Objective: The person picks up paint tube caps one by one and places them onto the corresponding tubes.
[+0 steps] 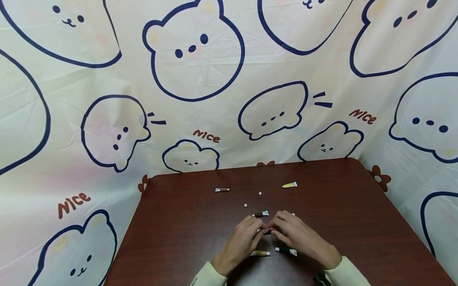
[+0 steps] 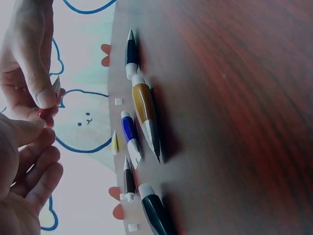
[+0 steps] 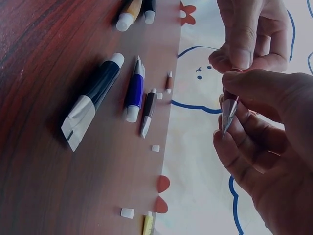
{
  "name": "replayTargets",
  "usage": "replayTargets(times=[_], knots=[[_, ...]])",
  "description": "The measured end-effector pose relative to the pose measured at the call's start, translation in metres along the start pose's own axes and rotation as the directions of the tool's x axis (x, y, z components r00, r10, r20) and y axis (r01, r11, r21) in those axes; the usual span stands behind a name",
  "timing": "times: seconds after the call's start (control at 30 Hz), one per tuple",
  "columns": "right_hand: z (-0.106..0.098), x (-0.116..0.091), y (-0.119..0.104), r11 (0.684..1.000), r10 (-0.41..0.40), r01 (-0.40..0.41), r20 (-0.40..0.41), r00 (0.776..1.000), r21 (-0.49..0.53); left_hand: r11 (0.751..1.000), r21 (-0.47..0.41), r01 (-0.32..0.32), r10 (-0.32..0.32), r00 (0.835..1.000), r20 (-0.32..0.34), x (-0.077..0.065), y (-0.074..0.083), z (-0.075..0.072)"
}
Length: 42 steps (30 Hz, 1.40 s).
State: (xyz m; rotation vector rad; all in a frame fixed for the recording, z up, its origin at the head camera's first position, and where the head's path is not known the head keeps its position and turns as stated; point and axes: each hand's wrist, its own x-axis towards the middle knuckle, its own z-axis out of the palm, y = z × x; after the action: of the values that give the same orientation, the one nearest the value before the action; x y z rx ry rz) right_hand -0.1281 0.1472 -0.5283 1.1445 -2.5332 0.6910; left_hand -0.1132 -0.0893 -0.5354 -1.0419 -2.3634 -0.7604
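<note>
Above the table, both hands meet at a small red paint tube point(image 3: 230, 103) with a silver crimped end. My right hand point(image 1: 295, 233) pinches the tube's body between thumb and fingers, the silver end pointing away from the left hand. At the opposite end, my left hand point(image 1: 243, 237) pinches with thumb and fingers, which hide the tip there. Beneath the hands lies a blue paint tube point(image 3: 134, 93). Nearer the person are an ochre tube point(image 1: 261, 253) and a dark green-black tube point(image 1: 286, 251). Just beyond the hands lies a dark brown tube point(image 1: 260, 213).
Farther back on the brown table point(image 1: 179, 222) lie a reddish-brown tube point(image 1: 222, 190) and a yellow tube point(image 1: 290, 184). Small white cap-like pieces point(image 1: 260, 193) are scattered between the tubes. A cloth point(image 1: 200, 79) printed with cartoon bears hangs behind the table.
</note>
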Motion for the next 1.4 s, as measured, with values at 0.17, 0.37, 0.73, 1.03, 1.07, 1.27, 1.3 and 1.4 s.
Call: replayTargets(times=[0.17, 0.37, 0.73, 1.03, 1.07, 1.27, 1.3, 1.4], knots=[[-0.001, 0.000, 0.001, 1.000, -0.007, 0.007, 0.025, 1.000, 0.011, 0.998, 0.019, -0.056, 0.056, 0.998, -0.021, 0.001, -0.002, 0.001], [-0.002, 0.000, 0.001, 0.999, 0.017, -0.019, 0.077, 0.997, 0.032, 0.991, 0.038, -0.128, 0.130, 0.991, -0.040, 0.001, -0.007, 0.001], [-0.003, 0.004, 0.005, 0.998, 0.037, -0.040, 0.046, 0.998, 0.048, 0.994, 0.034, -0.102, 0.103, 0.994, -0.040, 0.001, -0.012, 0.001], [-0.002, 0.003, 0.016, 0.995, 0.101, -0.100, 0.040, 0.994, -0.011, 0.996, 0.090, -0.026, 0.028, 0.999, -0.022, 0.005, -0.030, -0.015], [-0.001, 0.003, 0.017, 0.994, 0.110, -0.109, 0.043, 0.993, -0.017, 0.995, 0.101, -0.015, 0.017, 1.000, -0.019, 0.005, -0.033, -0.017], [-0.001, -0.001, 0.022, 0.984, 0.179, -0.176, 0.072, 0.981, -0.040, 0.989, 0.147, 0.017, -0.015, 1.000, -0.016, 0.003, -0.049, -0.023], [-0.001, -0.002, 0.023, 0.981, 0.191, -0.189, 0.077, 0.978, -0.041, 0.989, 0.148, 0.020, -0.018, 1.000, -0.019, 0.002, -0.052, -0.024], [-0.002, -0.004, 0.026, 0.974, 0.224, -0.220, 0.095, 0.970, -0.054, 0.988, 0.152, 0.029, -0.026, 0.999, -0.021, 0.000, -0.058, -0.024]])
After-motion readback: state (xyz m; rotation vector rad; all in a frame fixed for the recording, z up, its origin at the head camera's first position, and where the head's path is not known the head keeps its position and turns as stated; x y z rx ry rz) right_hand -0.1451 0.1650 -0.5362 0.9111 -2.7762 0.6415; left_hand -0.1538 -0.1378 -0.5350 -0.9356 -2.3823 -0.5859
